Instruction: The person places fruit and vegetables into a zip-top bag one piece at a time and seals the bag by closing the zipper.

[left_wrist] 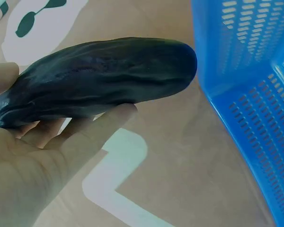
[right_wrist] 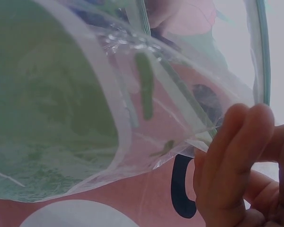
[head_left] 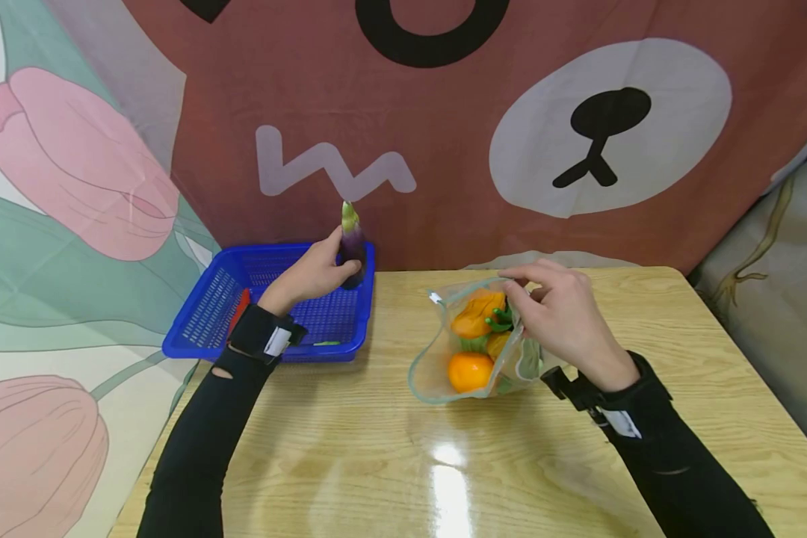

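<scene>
Wooden table (head_left: pixel 390 448): pale grain, glossy; bears bag and basket.
Right hand (head_left: pixel 565 317): nearer the viewer; fingertips pinch the rim of the clear plastic zip bag (head_left: pixel 437 359), holding its mouth open toward the left.
Bag contents: round orange fruit (head_left: pixel 469 371), other orange and green produce.
Left hand (head_left: pixel 316 273): farther off, fingers wrapped around the dark purple eggplant (head_left: pixel 352 250).
Eggplant position: over the blue perforated plastic basket (head_left: pixel 202 314), long axis upright, green stem uppermost; well left of the bag.
</scene>
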{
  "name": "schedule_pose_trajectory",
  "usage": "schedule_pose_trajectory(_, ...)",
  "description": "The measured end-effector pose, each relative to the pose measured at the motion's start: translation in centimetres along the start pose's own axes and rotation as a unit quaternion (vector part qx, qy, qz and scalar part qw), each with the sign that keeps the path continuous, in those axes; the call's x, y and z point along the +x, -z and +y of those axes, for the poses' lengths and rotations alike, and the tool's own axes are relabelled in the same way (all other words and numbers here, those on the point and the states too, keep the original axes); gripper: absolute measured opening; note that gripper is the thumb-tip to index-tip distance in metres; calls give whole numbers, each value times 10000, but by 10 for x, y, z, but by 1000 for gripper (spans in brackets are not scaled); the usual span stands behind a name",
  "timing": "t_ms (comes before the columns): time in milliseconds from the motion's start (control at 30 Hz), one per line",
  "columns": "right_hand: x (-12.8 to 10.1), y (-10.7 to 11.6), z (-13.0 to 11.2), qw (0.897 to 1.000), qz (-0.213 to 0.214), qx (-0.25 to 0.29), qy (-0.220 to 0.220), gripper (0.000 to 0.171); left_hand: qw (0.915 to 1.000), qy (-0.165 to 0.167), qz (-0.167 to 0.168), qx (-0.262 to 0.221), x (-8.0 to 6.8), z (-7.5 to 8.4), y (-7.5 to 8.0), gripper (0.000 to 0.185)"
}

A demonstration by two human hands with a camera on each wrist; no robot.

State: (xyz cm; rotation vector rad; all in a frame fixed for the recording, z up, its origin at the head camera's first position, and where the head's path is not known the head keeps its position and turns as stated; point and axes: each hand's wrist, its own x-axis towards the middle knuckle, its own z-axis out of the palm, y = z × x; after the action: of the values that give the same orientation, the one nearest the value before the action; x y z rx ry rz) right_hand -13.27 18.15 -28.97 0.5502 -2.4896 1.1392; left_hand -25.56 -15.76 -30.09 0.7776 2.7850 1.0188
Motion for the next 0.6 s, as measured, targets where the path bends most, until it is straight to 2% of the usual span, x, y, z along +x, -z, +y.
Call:
schedule_pose_trajectory(200,0,0,-1,10000,1,-1,12,21,9999,-77,-5,-135,-5,9,-3,54)
schedule_pose_trajectory(267,0,0,-1,10000,8,-9,3,21,9992,-192,-21,-353,-7,13,-4,53)
schedule_pose_trajectory(367,1,-1,-1,10000,29,-12,-2,22,9940,-522,-53,-958,-13,23,-7,47)
schedule_pose_trajectory(467,2,-2,0,10000,53,-15,1,22,9820,-1065,-102,-1556,-17,35,-10,40)
schedule_pose_trajectory(533,2,-2,0,10000,79,-7,50,20,9684,-1548,-173,-1950,-19,42,-13,38)
schedule_pose_trajectory(600,2,-2,1,9999,116,-4,111,18,9512,-2048,-302,-2289,-22,49,-14,37)
